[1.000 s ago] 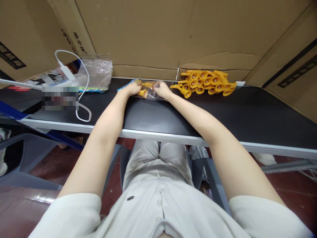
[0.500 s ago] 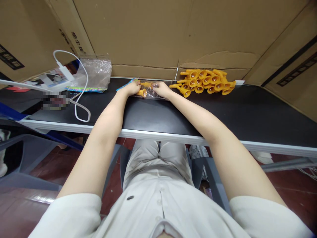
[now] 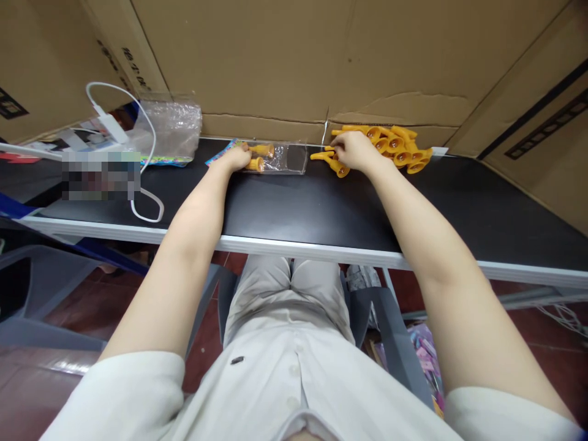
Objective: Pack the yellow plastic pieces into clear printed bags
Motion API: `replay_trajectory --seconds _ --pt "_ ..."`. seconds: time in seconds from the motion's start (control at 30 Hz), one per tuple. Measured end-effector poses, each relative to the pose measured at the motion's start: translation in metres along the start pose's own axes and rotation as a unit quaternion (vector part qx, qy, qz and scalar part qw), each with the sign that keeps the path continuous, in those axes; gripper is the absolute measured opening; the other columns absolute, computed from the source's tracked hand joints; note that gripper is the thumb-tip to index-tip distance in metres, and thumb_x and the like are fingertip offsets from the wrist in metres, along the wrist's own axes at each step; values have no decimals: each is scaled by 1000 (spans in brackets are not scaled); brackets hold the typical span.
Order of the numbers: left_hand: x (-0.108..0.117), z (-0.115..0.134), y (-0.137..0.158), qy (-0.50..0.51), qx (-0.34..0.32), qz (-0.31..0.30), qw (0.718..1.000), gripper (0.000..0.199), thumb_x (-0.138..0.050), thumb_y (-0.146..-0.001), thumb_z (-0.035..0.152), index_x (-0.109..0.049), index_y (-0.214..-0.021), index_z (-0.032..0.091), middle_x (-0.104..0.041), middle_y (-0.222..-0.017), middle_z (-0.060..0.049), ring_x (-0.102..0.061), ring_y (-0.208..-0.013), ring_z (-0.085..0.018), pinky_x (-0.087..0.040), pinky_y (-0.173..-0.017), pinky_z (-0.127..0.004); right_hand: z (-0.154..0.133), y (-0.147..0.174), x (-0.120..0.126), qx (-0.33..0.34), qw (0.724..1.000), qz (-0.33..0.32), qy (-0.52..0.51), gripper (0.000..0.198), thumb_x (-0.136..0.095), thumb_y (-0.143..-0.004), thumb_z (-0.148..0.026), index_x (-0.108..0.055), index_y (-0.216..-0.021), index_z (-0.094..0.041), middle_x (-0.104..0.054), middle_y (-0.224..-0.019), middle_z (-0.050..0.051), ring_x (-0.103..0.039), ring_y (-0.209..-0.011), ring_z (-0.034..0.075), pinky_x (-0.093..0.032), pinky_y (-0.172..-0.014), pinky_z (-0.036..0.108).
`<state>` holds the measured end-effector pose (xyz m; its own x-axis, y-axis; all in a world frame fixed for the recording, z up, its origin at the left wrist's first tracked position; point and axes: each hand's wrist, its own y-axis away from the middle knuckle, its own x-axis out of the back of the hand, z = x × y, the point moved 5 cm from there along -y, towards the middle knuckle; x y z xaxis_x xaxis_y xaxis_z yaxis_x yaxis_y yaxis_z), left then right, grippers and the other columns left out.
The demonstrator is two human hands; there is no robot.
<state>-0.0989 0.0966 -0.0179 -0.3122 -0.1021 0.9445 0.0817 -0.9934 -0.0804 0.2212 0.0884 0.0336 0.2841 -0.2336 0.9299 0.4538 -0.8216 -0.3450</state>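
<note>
My left hand is closed on a clear plastic bag with a colourful printed header, lying flat on the table. Two yellow pipe-shaped toys with flared cups lie inside it, partly covered by my fingers. To the right, my right hand is at the left side of a pile of the same yellow toy pipes. Its fingers are pinched at the stem of one pipe; the hand hides most of that piece. Another yellow toy pipe lies just in front of those fingers.
Clear printed bags are stacked at the back left. A white cable with a plug loops beside them. Cardboard walls the back of the black table, whose front has a metal edge.
My right hand has let go of the bag and moved right to the pile of yellow pipes. The left hand stays on the bag, which now lies flatter.
</note>
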Motion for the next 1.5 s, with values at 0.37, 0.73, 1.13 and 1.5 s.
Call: replay_trajectory --seconds 0.37,0.73,1.13,1.5 --pt "1 -2 1 14 -13 12 1000 57 -37 -99 23 -63 -149 12 -63 -159 -16 -59 -148 -30 -43 -125 -35 34 1 -19 36 999 -4 -29 28 -60 -99 -33 -86 -104 -24 -81 -118 11 -72 -123 38 -47 -121 67" --pt "3 2 6 11 -6 0 1000 59 -37 -102 22 -61 -154 7 -62 -160 -20 -59 -149 -31 -45 -124 -35 16 11 -13 8 992 -101 -78 36 -61 -89 -17 -88 -109 -29 -77 -136 4 -62 -145 36 -31 -130 75" --pt "1 0 2 0 -15 7 1000 59 -36 -102 22 -61 -154 6 -61 -162 -20 -57 -152 -30 -42 -126 -34 10 13 -28 42 997 -53 -23 36 -61 -91 -22 -83 -119 -29 -71 -144 12 -53 -150 43 -28 -122 86" --pt "3 0 6 18 -10 3 1000 59 -38 -100 24 -63 -151 10 -65 -157 -18 -60 -147 -31 -45 -124 -37 -19 20 -19 53 998 22 13 51 -39 -103 -22 -62 -148 -27 -66 -149 15 -40 -159 39 -3 -129 84"
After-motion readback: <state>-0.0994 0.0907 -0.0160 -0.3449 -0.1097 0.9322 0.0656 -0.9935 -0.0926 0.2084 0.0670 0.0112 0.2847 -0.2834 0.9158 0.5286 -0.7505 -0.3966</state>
